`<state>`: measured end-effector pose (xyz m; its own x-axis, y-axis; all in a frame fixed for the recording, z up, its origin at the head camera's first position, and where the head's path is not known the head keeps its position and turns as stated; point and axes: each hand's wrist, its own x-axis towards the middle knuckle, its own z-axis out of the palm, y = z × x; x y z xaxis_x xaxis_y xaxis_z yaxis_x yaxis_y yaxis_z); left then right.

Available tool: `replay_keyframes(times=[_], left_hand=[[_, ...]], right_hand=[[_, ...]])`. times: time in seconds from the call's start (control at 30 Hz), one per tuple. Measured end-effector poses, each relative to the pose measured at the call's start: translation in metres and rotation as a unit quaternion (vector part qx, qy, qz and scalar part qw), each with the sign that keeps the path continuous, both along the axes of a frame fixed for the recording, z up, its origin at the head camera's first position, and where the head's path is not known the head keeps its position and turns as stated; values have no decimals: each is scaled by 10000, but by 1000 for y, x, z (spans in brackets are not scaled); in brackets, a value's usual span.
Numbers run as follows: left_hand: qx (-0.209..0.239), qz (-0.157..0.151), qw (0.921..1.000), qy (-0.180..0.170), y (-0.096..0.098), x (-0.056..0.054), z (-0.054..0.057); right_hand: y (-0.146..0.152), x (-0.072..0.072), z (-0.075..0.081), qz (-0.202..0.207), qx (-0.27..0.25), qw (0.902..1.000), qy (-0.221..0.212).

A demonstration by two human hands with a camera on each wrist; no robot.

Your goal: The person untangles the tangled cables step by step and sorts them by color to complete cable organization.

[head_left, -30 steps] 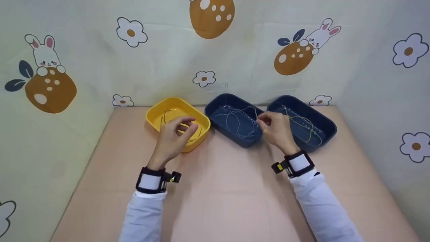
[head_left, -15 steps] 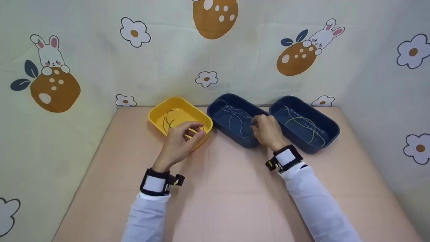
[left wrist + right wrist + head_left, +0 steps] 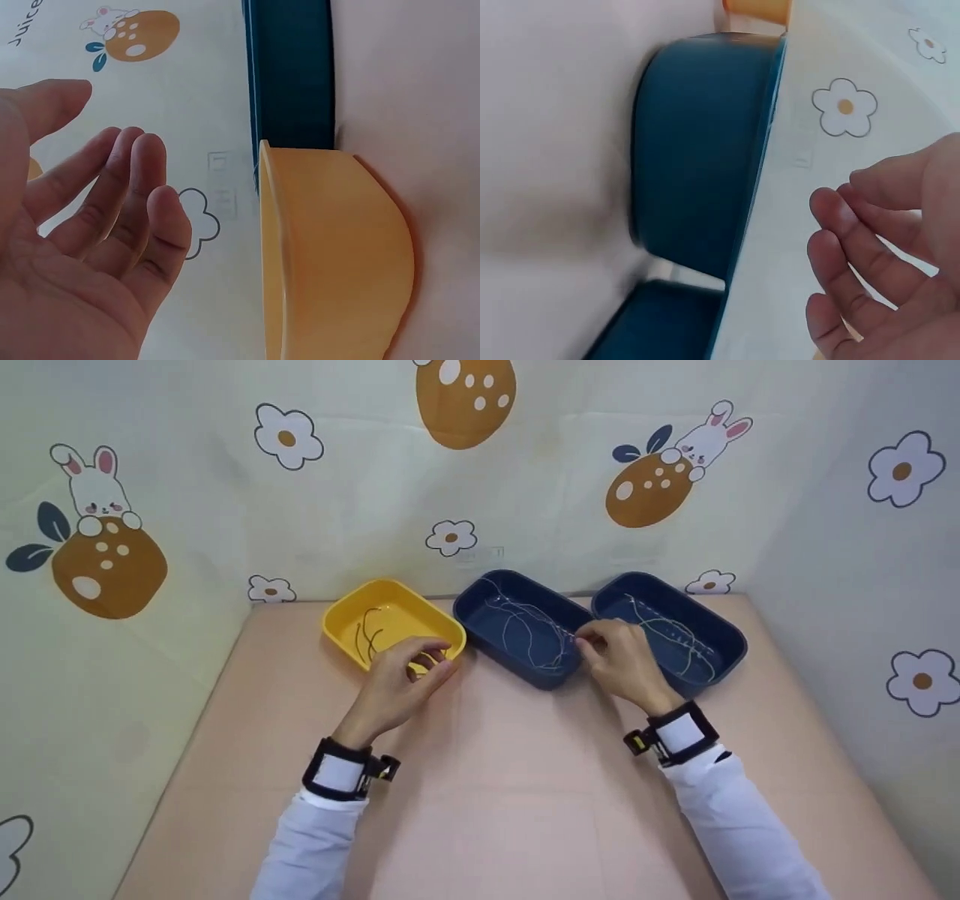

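My left hand point(image 3: 401, 679) hovers over the near right edge of a yellow tray point(image 3: 409, 619), fingers loosely bent; the left wrist view shows nothing in it. Short dark strings point(image 3: 358, 639) lie in that tray. Beside the right end of the middle navy tray point(image 3: 510, 664) is my right hand point(image 3: 619, 656). Its thumb and index finger come close together, and no string shows between them in the right wrist view. Thin pale strings point(image 3: 504, 634) lie loosely curved in the middle tray. Yellowish strings point(image 3: 667, 622) lie in the right navy tray point(image 3: 739, 641), partly hidden by my right hand.
All three trays stand in a row at the back of a pale pink table point(image 3: 487, 795), near a patterned cloth wall point(image 3: 360, 510). More cloth rises at the left and right sides.
My right hand lowered a pale string into the middle tray, then drew back to the right without it. My left hand dropped slightly toward the yellow tray's near edge and stayed there.
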<state>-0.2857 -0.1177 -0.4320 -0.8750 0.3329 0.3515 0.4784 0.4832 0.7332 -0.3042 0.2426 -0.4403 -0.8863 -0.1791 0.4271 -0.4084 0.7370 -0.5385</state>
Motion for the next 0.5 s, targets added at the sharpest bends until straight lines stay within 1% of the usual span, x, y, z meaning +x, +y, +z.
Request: replay_keyframes(times=[0.07, 0.13, 0.23, 0.33, 0.43, 0.5], left_hand=[[-53, 18, 9999, 163, -2, 1, -1], [-100, 24, 9995, 311, -3, 1, -3], [-115, -53, 9989, 449, -4, 3, -6], [-110, -190, 9980, 586, -3, 5, -9], [-136, -289, 9965, 768, 0, 9, -11], [-163, -340, 9958, 830, 3, 11, -12]], right_hand=[[4, 6, 0, 122, 28, 9999, 111], [6, 10, -1, 232, 52, 9996, 131], [7, 10, -1, 384, 61, 9992, 93], [2, 0, 3, 557, 88, 9983, -136], [-10, -18, 9, 816, 199, 9953, -480], [-18, -33, 11, 1004, 319, 9914, -774]])
